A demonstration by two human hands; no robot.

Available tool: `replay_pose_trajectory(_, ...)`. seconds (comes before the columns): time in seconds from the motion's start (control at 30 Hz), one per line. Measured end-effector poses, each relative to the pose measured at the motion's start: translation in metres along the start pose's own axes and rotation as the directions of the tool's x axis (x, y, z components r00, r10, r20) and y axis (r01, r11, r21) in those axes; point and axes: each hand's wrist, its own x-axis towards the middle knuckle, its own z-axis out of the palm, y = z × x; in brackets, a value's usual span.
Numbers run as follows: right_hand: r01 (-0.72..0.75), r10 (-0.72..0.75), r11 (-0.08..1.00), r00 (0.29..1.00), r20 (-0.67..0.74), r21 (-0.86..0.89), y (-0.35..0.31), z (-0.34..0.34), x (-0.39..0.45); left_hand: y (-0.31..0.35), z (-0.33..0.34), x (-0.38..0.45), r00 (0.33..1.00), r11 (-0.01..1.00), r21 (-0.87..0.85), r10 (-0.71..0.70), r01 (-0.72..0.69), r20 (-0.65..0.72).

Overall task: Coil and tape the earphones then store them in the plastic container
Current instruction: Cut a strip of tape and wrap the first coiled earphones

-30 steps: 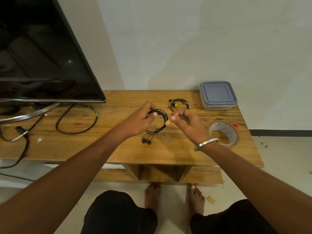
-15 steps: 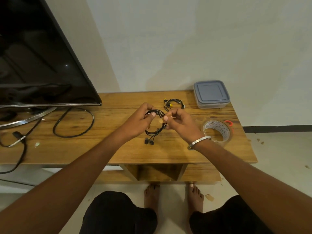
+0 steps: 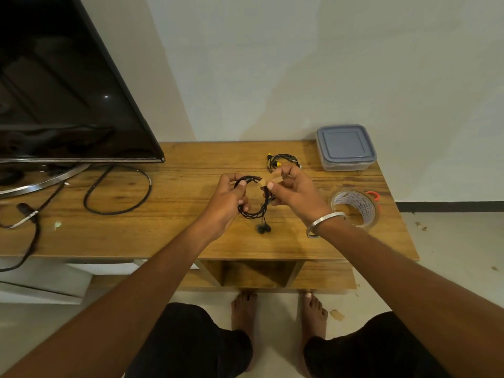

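Head view, left hand: the left hand (image 3: 226,203) is curled around the left side of a coil of black earphones (image 3: 255,199), thumb on top of the loop, holding it up over the wooden table (image 3: 174,227).
Head view, right hand: the right hand (image 3: 296,195) pinches a short strip of tan tape (image 3: 268,180) between thumb and forefinger, and the strip's free end lies against the top of the coil. A metal bangle (image 3: 324,222) sits on that wrist.
Earphones in hand: the two black earbuds (image 3: 264,228) hang below the loop, close to the tabletop; I cannot tell if they touch it.
Second earphones: a black coil with yellow parts (image 3: 282,160) lies flat on the table, just behind the right hand.
Plastic container: the clear box with a grey-blue lid (image 3: 345,147) stands at the far right corner of the table, lid on, near the second coil.
Tape roll: the roll (image 3: 354,207) lies flat near the right edge, beside the right wrist.
Left part of the table: a dark television (image 3: 62,91) stands there, with a black cable (image 3: 120,189) looped on the wood in front of it.
Below the table edge: the person's bare feet (image 3: 244,312) rest on the floor.
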Motion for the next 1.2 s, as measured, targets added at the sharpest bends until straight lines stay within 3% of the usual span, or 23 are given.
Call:
replay_pose_trajectory(0.23,-0.038,0.040,0.989,0.999,0.009,-0.142,-0.008,-0.002,0.005,-0.015,0.001,0.000,1.000,0.999,0.036,-0.010,0.011,-0.011)
replay_pose_trajectory(0.43,-0.029,0.048,0.975,0.995,0.085,-0.219,-0.015,-0.007,0.008,-0.008,-0.009,-0.002,0.992,0.935,0.344,0.049,-0.086,0.113)
replay_pose_trajectory(0.6,-0.022,0.070,0.953,0.987,0.148,-0.303,-0.017,-0.007,0.008,-0.001,-0.012,0.001,0.959,0.762,0.583,0.203,-0.283,0.199)
replay_pose_trajectory(0.73,-0.020,0.070,0.954,0.985,0.158,-0.298,-0.016,-0.008,0.009,0.003,-0.017,0.002,0.888,0.632,0.628,0.275,-0.455,0.368)
replay_pose_trajectory(0.83,-0.017,0.073,0.954,0.982,0.174,-0.301,-0.015,-0.011,0.010,0.003,-0.021,0.003,0.864,0.563,0.658,0.272,-0.500,0.424)
replay_pose_trajectory(1.03,-0.022,0.096,0.942,0.974,0.204,-0.335,-0.010,-0.017,0.012,0.013,-0.028,0.004,0.865,0.646,0.622,0.125,-0.442,0.486)
replay_pose_trajectory(1.2,-0.007,0.097,0.945,0.960,0.262,-0.327,-0.014,-0.018,0.009,0.014,-0.026,0.002,0.870,0.668,0.608,0.124,-0.429,0.477)
